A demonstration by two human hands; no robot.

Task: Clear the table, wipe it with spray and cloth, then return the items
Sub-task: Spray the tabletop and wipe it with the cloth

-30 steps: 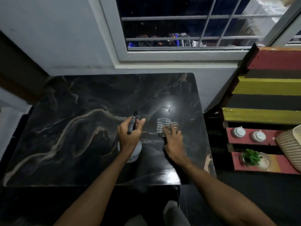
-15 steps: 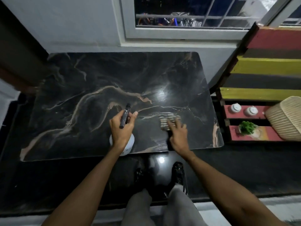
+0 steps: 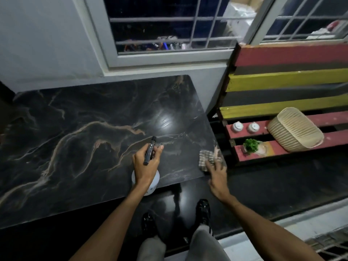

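A black marble table (image 3: 79, 140) with tan veins fills the left of the head view, its top bare. My left hand (image 3: 146, 163) grips a spray bottle (image 3: 152, 183) with a white body and a black nozzle pointing away, held over the table's front edge. My right hand (image 3: 216, 172) presses a checked grey cloth (image 3: 206, 158) flat on the table's front right corner; the hand is blurred. A wet sheen shows on the table right of centre.
A striped red, yellow and black pallet bench (image 3: 282, 76) stands right of the table. On it are two small white jars (image 3: 244, 127), a small green plant (image 3: 251, 145) and a tilted woven basket (image 3: 295, 129). A barred window (image 3: 169, 25) is behind. My feet stand on dark floor.
My right hand has slid the cloth to the right, from the table's middle front to its front right corner. The left hand still holds the spray bottle. My head has shifted.
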